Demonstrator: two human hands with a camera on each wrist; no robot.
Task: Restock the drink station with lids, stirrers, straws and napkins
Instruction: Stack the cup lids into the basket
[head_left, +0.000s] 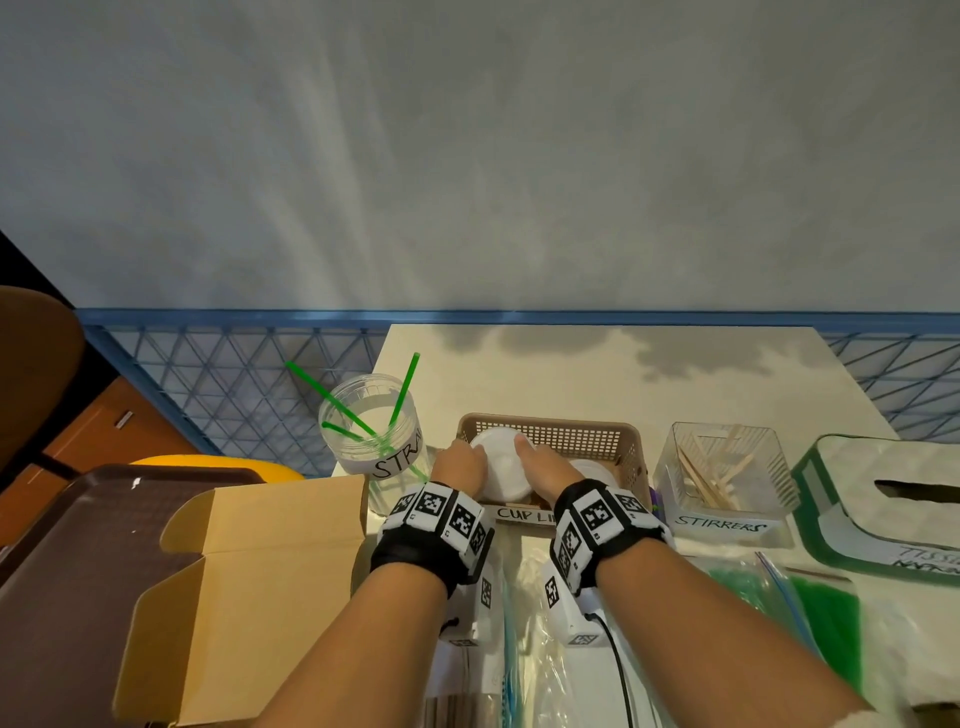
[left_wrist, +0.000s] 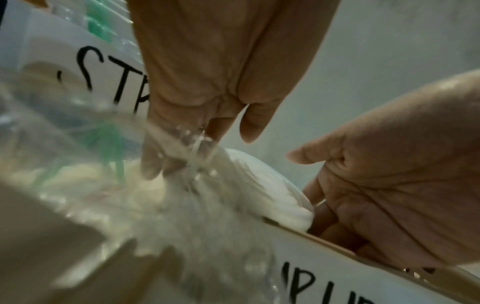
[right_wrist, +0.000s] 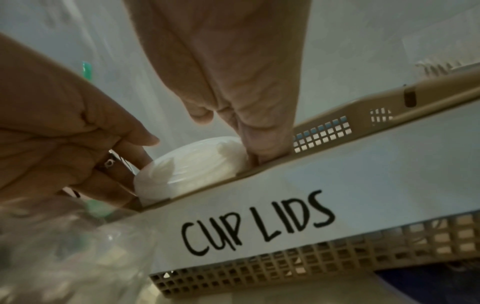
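Both forearms bare, no sleeves. Left wrist band (head_left: 435, 525): black strap, white blocks with black-and-white square tag markers wrapped round it. White camera housing (head_left: 480, 597) under left wrist, more tags on its sides. Right wrist band (head_left: 597, 525): same kind; white housing (head_left: 569, 608) below, black cable (head_left: 618, 670) running back from it. Thin ring (left_wrist: 320, 202) on a right-hand finger.

The basket (head_left: 550, 431) is walled on all sides and open only from above; both hands (head_left: 460, 462) and the lids (head_left: 501, 462) fill its left half. Jar (head_left: 371, 431) crowds its left, stirrer box (head_left: 727, 478) its right. The surface (head_left: 597, 374) behind lies bare.
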